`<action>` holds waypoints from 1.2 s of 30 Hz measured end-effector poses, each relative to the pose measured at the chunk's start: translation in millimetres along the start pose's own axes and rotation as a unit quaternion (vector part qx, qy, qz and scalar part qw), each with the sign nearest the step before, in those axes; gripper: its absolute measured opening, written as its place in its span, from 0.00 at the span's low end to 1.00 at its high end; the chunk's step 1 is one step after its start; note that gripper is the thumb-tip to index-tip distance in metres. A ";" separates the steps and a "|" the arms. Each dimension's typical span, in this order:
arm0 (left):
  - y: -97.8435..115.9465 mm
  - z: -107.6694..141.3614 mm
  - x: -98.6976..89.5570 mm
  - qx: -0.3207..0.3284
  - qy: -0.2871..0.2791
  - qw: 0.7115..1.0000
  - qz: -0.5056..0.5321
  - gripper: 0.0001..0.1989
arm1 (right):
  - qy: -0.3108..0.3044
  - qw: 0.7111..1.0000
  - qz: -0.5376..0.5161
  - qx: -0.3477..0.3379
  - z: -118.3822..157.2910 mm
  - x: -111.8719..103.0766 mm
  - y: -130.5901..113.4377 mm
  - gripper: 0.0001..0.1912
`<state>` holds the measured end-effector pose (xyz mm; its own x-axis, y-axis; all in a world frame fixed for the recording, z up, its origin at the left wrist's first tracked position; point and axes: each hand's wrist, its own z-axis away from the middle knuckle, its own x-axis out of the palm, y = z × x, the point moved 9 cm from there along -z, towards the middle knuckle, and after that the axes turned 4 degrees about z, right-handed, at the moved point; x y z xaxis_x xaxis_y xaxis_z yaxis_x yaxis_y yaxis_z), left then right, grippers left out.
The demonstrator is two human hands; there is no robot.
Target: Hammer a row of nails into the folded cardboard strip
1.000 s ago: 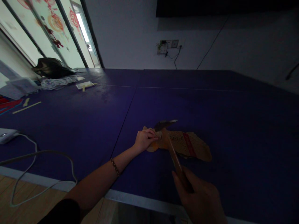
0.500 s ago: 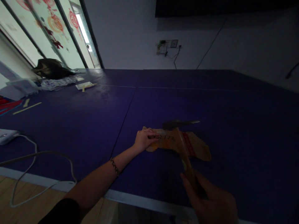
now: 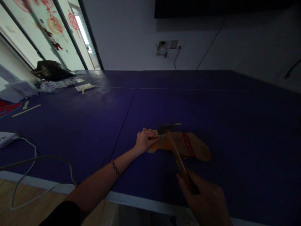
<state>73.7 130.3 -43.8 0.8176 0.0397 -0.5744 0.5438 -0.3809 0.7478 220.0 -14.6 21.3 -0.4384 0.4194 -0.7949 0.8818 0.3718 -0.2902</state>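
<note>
A brown shoe-sole-shaped piece (image 3: 199,147) with a red band and dark marks lies flat on the dark blue table (image 3: 94,125). My left hand (image 3: 145,142) rests on its left end, fingers pinched together; what they hold, if anything, is too small to make out. My right hand (image 3: 204,194) is closed round the wooden handle of a hammer (image 3: 180,161). The dark hammer head is over the piece, close to the fingertips of my left hand. Whether the head touches the piece cannot be told.
A white power strip (image 3: 7,138) with looping cables lies at the left edge. Further back on the left are a dark bag (image 3: 51,70), a plastic box (image 3: 21,91), a small white tray (image 3: 84,87) and red items (image 3: 9,108). A wall stands behind.
The hammer and my right hand have moved left, bringing the hammer head closer to my left hand. My left hand keeps its place on the piece.
</note>
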 end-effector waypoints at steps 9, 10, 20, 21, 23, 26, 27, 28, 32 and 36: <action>0.9 0.3 -1.9 -0.002 -0.001 1.000 -0.011 0.06 | -0.052 0.998 0.029 0.003 -4.0 17.3 -4.7 0.24; 0.8 0.3 -2.2 -0.004 0.000 1.000 -0.012 0.07 | -0.052 0.998 0.031 0.003 -3.5 17.5 -4.8 0.24; -0.3 0.4 0.6 -0.017 -0.025 1.000 0.002 0.08 | -0.063 0.998 0.019 0.007 -4.3 19.7 -7.2 0.21; -0.8 0.3 1.3 -0.018 -0.028 0.999 0.005 0.08 | -0.069 0.997 0.020 0.010 -4.3 20.8 -7.0 0.21; -2.5 0.0 1.5 -0.023 -0.028 0.999 0.005 0.07 | -0.062 0.998 0.014 0.013 -4.6 18.9 -7.2 0.22; -3.6 -0.4 0.5 -0.030 -0.021 0.999 0.000 0.05 | -0.026 1.000 0.000 0.009 -5.0 11.1 -8.8 0.21; -3.3 -0.5 0.2 -0.029 -0.019 0.999 0.001 0.05 | -0.020 1.000 0.000 0.009 -4.9 10.0 -8.8 0.21; -2.7 -0.6 0.0 -0.026 -0.018 1.000 0.005 0.05 | -0.024 1.000 0.002 0.011 -4.8 11.0 -8.6 0.21; -1.0 -1.0 0.8 -0.008 -0.021 1.000 0.016 0.10 | -0.070 0.997 0.018 0.021 -4.2 20.2 -7.1 0.22; -3.9 -1.0 1.2 -0.016 -0.020 1.000 0.013 0.07 | -0.040 0.999 0.014 0.020 -4.9 12.1 -8.6 0.23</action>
<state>72.7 132.8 -47.1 0.8238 -0.0075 -0.5669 0.5286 -0.3511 0.7729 206.2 -8.7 16.8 -0.4002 0.3607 -0.8425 0.9002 0.3270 -0.2876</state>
